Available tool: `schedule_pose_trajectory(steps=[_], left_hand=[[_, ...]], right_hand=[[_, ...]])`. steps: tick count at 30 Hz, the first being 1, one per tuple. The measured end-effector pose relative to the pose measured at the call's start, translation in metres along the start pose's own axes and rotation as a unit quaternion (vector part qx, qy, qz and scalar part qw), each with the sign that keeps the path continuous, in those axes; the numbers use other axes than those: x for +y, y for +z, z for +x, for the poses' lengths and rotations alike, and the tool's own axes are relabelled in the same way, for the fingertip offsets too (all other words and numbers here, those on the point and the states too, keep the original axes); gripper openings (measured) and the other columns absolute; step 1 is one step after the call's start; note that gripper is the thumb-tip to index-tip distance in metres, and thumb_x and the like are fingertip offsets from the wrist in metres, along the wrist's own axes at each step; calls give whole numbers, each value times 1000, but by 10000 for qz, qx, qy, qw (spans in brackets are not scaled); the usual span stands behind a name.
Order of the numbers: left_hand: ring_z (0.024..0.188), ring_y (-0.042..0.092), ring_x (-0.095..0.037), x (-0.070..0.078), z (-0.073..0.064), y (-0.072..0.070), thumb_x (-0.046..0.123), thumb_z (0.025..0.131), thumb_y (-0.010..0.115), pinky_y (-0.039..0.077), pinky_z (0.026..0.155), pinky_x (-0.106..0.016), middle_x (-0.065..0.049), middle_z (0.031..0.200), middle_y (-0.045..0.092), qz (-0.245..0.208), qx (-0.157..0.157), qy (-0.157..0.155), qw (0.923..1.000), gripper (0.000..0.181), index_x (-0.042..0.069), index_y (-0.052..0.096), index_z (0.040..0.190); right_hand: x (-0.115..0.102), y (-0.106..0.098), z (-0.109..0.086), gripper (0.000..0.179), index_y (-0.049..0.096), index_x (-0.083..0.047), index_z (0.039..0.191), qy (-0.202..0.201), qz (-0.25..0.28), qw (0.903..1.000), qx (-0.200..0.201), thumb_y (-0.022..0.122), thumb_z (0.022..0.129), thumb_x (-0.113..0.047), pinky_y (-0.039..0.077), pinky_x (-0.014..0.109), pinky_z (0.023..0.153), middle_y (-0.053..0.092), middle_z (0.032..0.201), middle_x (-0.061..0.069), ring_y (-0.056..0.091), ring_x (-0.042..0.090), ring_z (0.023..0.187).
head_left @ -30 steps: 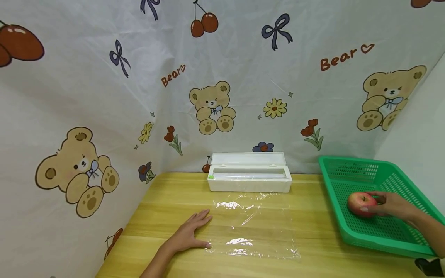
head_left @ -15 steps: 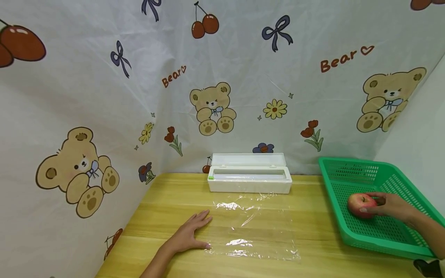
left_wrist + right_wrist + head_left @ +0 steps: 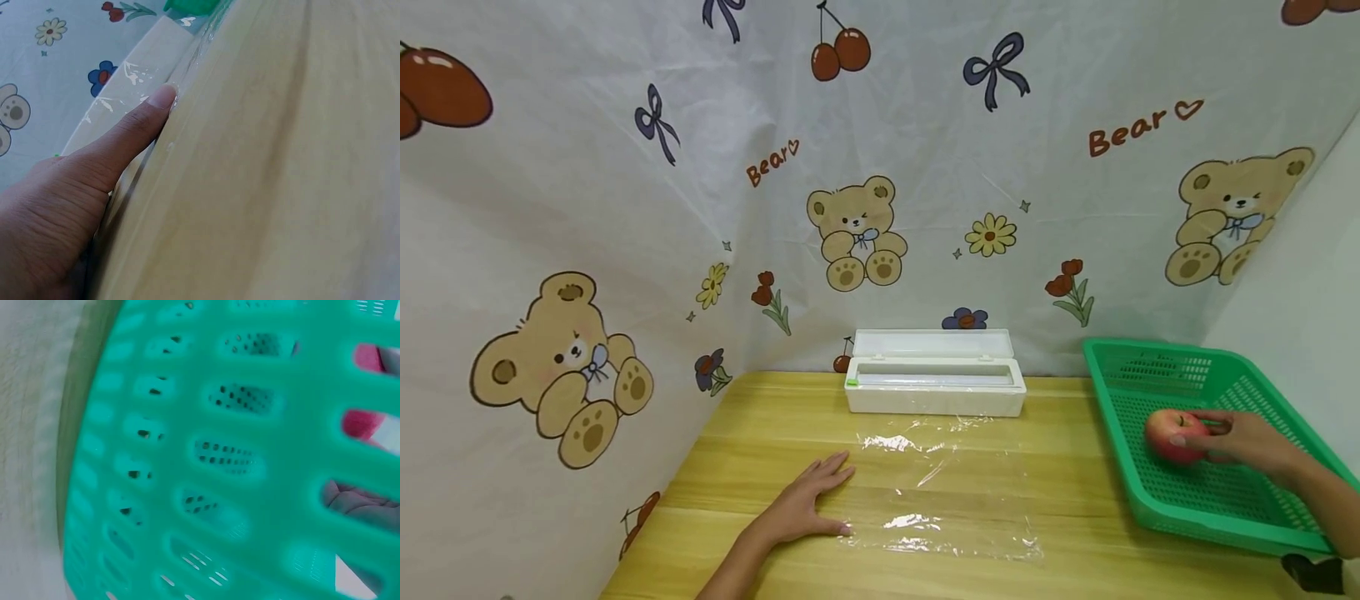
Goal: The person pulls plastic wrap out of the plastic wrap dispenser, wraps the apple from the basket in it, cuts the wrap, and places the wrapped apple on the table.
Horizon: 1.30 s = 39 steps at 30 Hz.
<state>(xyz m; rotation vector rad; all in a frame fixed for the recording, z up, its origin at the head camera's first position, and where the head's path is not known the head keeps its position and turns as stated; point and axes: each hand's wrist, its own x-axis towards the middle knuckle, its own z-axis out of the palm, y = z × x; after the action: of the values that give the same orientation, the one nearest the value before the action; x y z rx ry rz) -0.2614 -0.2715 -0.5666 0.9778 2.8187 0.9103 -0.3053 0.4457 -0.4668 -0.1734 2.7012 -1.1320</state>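
Observation:
A red and yellow apple (image 3: 1169, 435) is in the green basket (image 3: 1225, 535) at the right of the table. My right hand (image 3: 1255, 442) grips it with thumb and fingers from the right side. Through the basket's slots in the right wrist view, bits of the apple (image 3: 362, 424) and of my right hand (image 3: 359, 503) show. A clear sheet of plastic wrap (image 3: 940, 492) lies on the table. Fingers spread, my left hand (image 3: 797, 506) rests at its left edge. The left wrist view shows the thumb of my left hand (image 3: 94, 169) against the film's edge.
A white cling film box (image 3: 936, 402) with its lid raised stands at the back of the wooden table (image 3: 760, 417), a roll inside. Behind hangs a white cloth (image 3: 925, 167) printed with bears, bows and flowers.
The apple has shifted slightly up and left in my right hand's grip, still within the basket. My left hand stays in place on the film's edge.

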Motion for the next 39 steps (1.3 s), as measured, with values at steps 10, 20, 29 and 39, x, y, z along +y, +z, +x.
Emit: schedule_pose_trajectory(steps=[10, 20, 29, 39], left_hand=[[153, 22, -31, -3, -1, 0, 65, 77, 77, 17, 120, -61, -9, 166, 25, -28, 37, 50, 10000, 99, 13, 44, 154], [153, 22, -30, -1, 0, -2, 65, 77, 77, 16, 121, -60, -8, 166, 25, -47, 24, 33, 10000, 99, 12, 44, 154], [153, 22, -30, 0, -2, -2, 66, 77, 76, 17, 120, -62, -8, 167, 25, -52, -28, -13, 10000, 99, 12, 44, 154], [153, 23, -29, -2, -1, 0, 66, 77, 76, 17, 120, -61, -8, 166, 25, 30, 23, 42, 10000, 99, 13, 44, 154]], right_hand=[[-20, -4, -5, 82, 21, 25, 146, -8, -111, 9994, 343, 63, 102, -30, 62, 41, 75, 51, 127, 49, 73, 29, 87], [-35, -10, -15, 83, 25, 23, 147, -227, -324, 9956, 852, 67, 99, -31, 63, 37, 70, 51, 126, 49, 67, 1, 78], [-45, -17, -27, 84, 26, 22, 147, -146, -380, 9931, 1104, 68, 99, -33, 61, 32, 64, 57, 120, 46, 69, 7, 74], [-54, -25, -38, 88, 23, 21, 149, 3, -300, 9920, 1225, 67, 99, -37, 61, 30, 64, 57, 121, 46, 67, 2, 75]])
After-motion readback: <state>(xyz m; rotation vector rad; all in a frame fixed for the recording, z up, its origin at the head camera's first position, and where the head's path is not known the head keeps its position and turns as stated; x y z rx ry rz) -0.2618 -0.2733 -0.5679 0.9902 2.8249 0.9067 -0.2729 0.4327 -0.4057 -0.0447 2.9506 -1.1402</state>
